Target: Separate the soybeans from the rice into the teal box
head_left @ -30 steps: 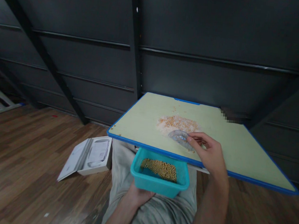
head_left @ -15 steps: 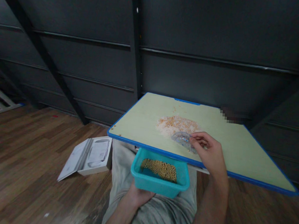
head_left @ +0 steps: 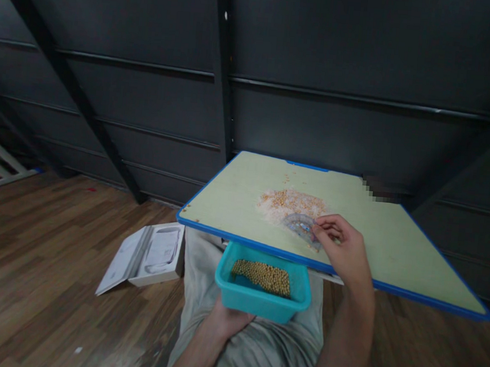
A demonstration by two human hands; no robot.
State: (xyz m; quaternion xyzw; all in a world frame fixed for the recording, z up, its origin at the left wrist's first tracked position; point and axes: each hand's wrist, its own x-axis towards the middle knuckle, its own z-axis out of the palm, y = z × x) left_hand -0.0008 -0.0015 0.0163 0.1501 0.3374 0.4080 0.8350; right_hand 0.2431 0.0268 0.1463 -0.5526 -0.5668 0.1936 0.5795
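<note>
Between the thumb and fingers of my right hand is a clear plastic protractor, pinched at its right end. It lies at the near edge of a mixed pile of white rice and yellow soybeans on a pale green board with a blue rim. Below the board's near edge, my left hand supports a turquoise plastic tub from beneath, its fingers mostly hidden. Soybeans cover part of the tub's bottom.
A few stray beans lie at the board's left corner. An opened white box sits on the wooden floor to the left, beside my legs. A dark panelled wall rises right behind the board.
The protractor and my right hand have shifted very slightly to the right. My left hand and the tub stay in place.
</note>
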